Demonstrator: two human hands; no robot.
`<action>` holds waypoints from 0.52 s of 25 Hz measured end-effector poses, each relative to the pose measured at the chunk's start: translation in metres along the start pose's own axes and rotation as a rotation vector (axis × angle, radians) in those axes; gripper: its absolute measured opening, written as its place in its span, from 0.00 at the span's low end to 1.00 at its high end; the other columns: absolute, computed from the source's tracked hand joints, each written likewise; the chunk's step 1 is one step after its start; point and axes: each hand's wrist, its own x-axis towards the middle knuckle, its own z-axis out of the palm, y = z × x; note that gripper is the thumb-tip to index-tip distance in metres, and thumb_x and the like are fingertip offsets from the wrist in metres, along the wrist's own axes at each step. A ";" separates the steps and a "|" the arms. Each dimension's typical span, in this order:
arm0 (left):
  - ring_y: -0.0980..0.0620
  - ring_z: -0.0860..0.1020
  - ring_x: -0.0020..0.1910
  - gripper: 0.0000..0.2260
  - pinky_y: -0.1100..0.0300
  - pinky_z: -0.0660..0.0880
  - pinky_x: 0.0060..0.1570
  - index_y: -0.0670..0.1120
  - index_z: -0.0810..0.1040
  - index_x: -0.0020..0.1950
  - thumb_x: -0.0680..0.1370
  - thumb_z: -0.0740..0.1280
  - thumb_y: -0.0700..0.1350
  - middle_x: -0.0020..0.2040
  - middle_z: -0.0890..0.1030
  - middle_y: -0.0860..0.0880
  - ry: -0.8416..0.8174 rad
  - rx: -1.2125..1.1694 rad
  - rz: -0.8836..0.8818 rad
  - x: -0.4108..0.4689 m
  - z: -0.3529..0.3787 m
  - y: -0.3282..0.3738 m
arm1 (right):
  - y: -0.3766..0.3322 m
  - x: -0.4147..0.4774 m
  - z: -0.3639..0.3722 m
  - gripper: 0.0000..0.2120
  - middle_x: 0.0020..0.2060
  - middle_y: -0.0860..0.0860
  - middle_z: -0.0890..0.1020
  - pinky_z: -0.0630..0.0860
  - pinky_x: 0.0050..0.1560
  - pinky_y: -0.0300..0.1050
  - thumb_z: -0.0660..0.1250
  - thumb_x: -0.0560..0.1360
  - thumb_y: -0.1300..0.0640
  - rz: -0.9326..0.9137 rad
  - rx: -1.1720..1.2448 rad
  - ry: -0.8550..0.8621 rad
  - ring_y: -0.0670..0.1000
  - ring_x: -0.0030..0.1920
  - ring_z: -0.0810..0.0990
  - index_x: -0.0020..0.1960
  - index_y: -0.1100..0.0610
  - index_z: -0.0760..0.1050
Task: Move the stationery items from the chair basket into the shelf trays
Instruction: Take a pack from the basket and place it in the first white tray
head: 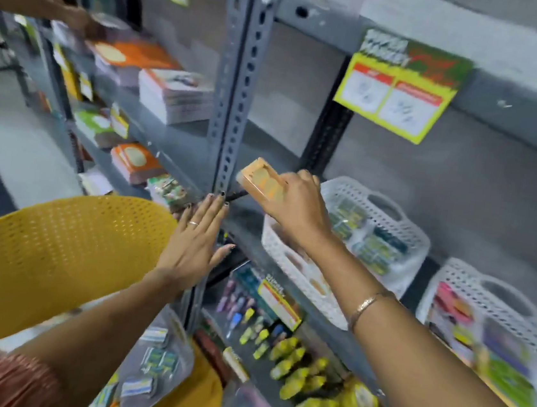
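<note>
My right hand (297,203) grips a small orange box with a clear window (261,182), held just above the left end of a white perforated shelf tray (399,248) that holds several green and dark packets. My left hand (194,238) is open and flat, fingers spread, hovering by the grey shelf upright (234,105) and holding nothing. Below my left arm, a clear basket (159,358) with several small blue-green packs sits on the seat of the yellow chair (53,256). A second white tray (493,329) with colourful packets stands at the right.
Stacks of notebooks (172,95) lie on the left shelf bay. The lower shelf holds yellow glue bottles (307,375) and markers (242,307). A yellow price tag (400,88) hangs from the shelf above. Another person's arm (42,3) reaches in at the top left.
</note>
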 end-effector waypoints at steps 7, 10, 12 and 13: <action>0.51 0.43 0.74 0.45 0.49 0.43 0.72 0.42 0.49 0.76 0.70 0.30 0.71 0.76 0.48 0.46 -0.128 0.025 0.330 0.061 0.005 0.064 | 0.088 -0.027 -0.020 0.27 0.58 0.62 0.78 0.75 0.60 0.51 0.70 0.67 0.44 0.261 -0.054 -0.080 0.61 0.61 0.74 0.57 0.64 0.77; 0.53 0.40 0.73 0.46 0.53 0.38 0.71 0.43 0.49 0.76 0.69 0.29 0.72 0.76 0.47 0.48 -0.165 0.065 0.349 0.062 0.016 0.068 | 0.100 -0.036 0.002 0.25 0.59 0.60 0.77 0.75 0.58 0.51 0.72 0.68 0.47 0.328 -0.096 -0.162 0.59 0.62 0.73 0.57 0.64 0.75; 0.53 0.41 0.73 0.46 0.54 0.38 0.71 0.43 0.49 0.76 0.69 0.30 0.72 0.75 0.47 0.49 -0.177 0.055 0.341 0.062 0.019 0.067 | 0.105 -0.037 0.015 0.26 0.61 0.59 0.76 0.75 0.57 0.50 0.73 0.69 0.49 0.359 -0.094 -0.182 0.58 0.63 0.72 0.59 0.63 0.74; 0.53 0.41 0.74 0.45 0.54 0.39 0.71 0.43 0.49 0.76 0.70 0.32 0.72 0.75 0.48 0.48 -0.176 0.043 0.334 0.062 0.020 0.067 | 0.106 -0.037 0.021 0.27 0.61 0.59 0.76 0.75 0.57 0.50 0.73 0.69 0.49 0.368 -0.092 -0.186 0.58 0.63 0.71 0.61 0.63 0.73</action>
